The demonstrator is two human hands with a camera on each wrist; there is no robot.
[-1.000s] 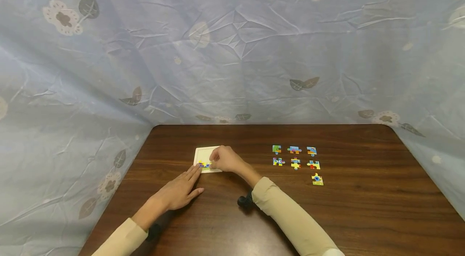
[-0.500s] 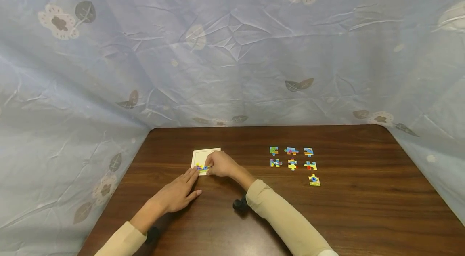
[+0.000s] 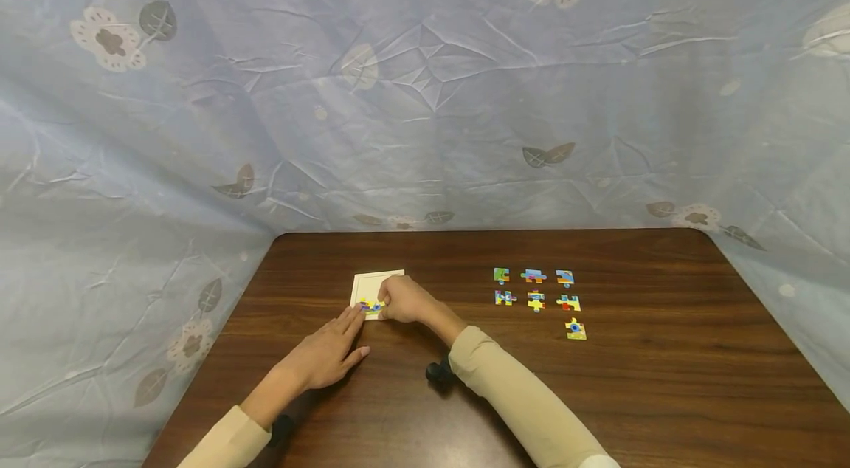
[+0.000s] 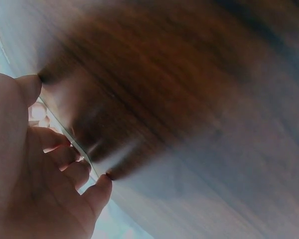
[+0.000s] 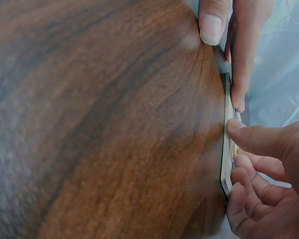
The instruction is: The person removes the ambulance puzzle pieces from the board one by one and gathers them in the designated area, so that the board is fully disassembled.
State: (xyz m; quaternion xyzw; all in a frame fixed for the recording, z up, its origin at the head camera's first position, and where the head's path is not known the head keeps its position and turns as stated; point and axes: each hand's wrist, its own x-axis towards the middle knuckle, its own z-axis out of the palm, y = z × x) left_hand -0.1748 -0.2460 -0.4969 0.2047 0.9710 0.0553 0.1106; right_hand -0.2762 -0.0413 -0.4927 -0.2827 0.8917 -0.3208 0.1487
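Note:
A small pale puzzle tray (image 3: 369, 285) lies on the table left of centre, with colourful jigsaw pieces (image 3: 366, 305) along its near edge. My left hand (image 3: 324, 353) lies flat with straight fingers, their tips on the tray's near left corner and the thumb spread out on the table. At the near right part of the tray, my right hand (image 3: 406, 300) pinches a jigsaw piece (image 3: 377, 308) with curled fingers, which hide part of it. Seen from the right wrist, the right thumb (image 5: 256, 137) rests at the tray's rim (image 5: 227, 164), and the other fingertips bend in beside it.
Several loose jigsaw pieces (image 3: 536, 300) lie in rows on the right half of the brown wooden table (image 3: 664, 357). A flower-patterned cloth (image 3: 425, 158) hangs behind the table. Dark wrist-worn devices (image 3: 439, 373) sit under the forearms.
My right hand has come down slightly toward the near edge of the tray, lowering its fingers onto the piece there. My left hand keeps its place. The head view has shifted a little.

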